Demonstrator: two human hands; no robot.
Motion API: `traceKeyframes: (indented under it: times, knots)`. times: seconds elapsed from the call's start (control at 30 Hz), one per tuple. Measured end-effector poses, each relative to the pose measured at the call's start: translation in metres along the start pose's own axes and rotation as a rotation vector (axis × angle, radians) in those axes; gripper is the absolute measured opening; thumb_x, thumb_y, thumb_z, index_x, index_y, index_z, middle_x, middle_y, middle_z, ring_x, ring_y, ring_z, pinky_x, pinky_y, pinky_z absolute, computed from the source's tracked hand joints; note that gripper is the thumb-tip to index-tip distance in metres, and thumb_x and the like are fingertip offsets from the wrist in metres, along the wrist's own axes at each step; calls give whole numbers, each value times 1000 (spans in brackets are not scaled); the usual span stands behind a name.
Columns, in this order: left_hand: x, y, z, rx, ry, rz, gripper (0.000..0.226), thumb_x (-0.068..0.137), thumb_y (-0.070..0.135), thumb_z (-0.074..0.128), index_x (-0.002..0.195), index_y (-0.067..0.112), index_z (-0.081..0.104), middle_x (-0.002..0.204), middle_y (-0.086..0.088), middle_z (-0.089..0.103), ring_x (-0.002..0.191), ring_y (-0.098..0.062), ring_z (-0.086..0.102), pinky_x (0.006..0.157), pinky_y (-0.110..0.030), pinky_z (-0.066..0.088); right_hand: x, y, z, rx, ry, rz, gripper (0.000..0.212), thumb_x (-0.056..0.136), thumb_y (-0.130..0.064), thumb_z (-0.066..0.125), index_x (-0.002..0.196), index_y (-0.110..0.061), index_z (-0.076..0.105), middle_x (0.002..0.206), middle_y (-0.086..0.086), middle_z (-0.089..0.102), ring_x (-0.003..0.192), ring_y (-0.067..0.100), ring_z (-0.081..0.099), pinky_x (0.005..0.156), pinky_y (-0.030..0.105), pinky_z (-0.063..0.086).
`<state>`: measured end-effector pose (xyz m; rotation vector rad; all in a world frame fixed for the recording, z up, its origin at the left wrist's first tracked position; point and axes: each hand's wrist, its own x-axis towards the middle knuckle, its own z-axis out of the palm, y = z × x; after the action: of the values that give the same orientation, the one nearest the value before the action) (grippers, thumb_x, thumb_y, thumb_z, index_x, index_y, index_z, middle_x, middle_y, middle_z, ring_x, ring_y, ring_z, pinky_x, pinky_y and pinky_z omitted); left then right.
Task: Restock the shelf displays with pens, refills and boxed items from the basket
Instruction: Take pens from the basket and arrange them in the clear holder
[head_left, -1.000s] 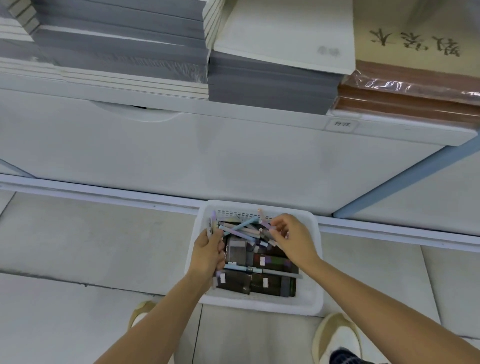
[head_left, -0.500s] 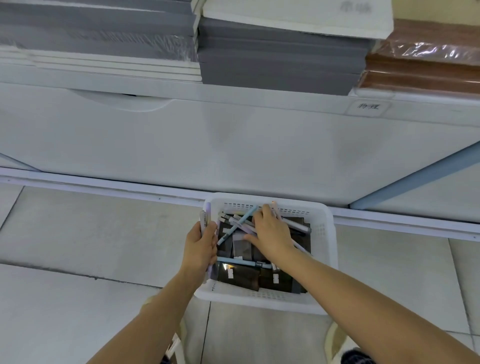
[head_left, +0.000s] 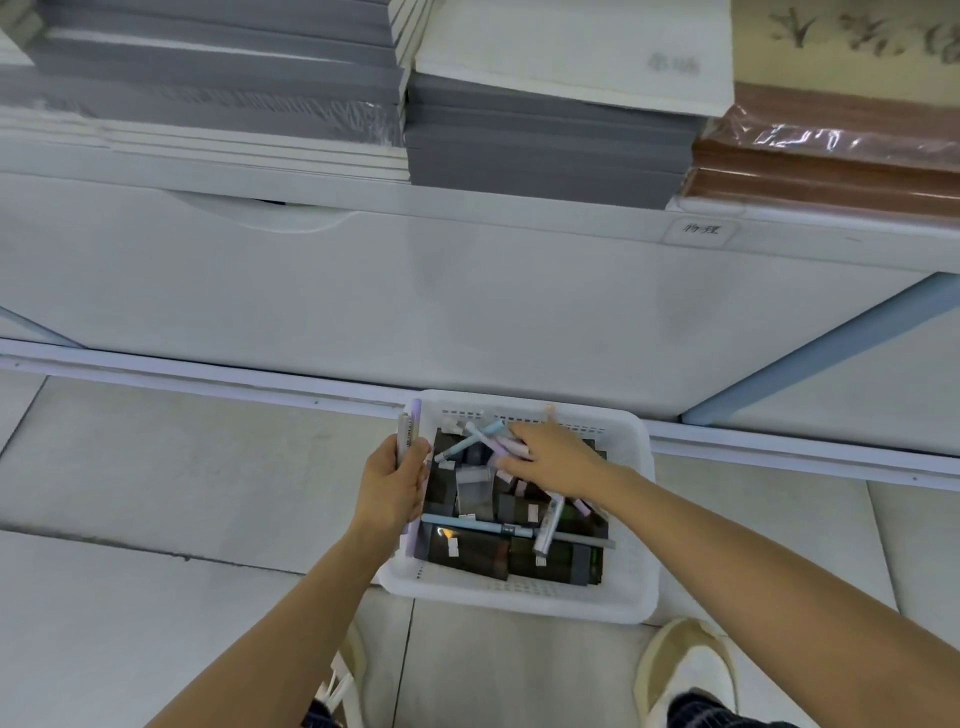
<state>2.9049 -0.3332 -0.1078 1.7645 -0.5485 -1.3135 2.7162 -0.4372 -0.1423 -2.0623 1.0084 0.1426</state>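
Beside basket (head_left: 636, 519), left hand (head_left: 389, 488), pens (head_left: 408, 426) as before.

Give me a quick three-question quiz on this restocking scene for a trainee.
1. True or false: the left hand holds a dark box.
2. The white basket stands: A on the floor, B on the shelf, C on a stool.
3. Which hand reaches among the loose pens in the basket?
Key: 1 false, it grips a bundle of pens; 2 A; 3 the right hand.
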Motion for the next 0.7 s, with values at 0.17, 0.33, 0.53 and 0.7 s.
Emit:
traceKeyframes:
  times: [0.17,0.33,0.53,0.7]
  knots:
    - [-8,2,4,58,-15,50,23,101,21,47,80,15,49,54,2,42,38,-4,36,38,-18,35,-23,7,-7,68,-189,89,30,101,-44,41,84,-23,55,75,-6,52,65,5,47,60,19,33]
    - [-13,-7,6,118,-44,20,21,101,25,49,84,12,52,61,-2,45,45,-7,37,41,-19,36,-50,19,-13,316,-284,259,25,101,-35,46,90,-14,52,65,-1,50,47,6,43,48,18,39]
    - [-18,1,22,306,-116,105,21,96,27,58,95,6,62,68,-4,52,56,-15,44,56,-29,43,-75,24,-55,564,-129,279,30,100,-33,49,78,-13,49,61,-2,43,44,5,31,43,17,28]
    - [-23,22,41,528,-175,255,18,91,35,65,104,23,64,86,2,64,65,-12,56,57,-19,44,-89,11,-63,537,-320,182,25,97,-36,56,84,-15,58,57,-11,47,47,5,31,45,18,28]
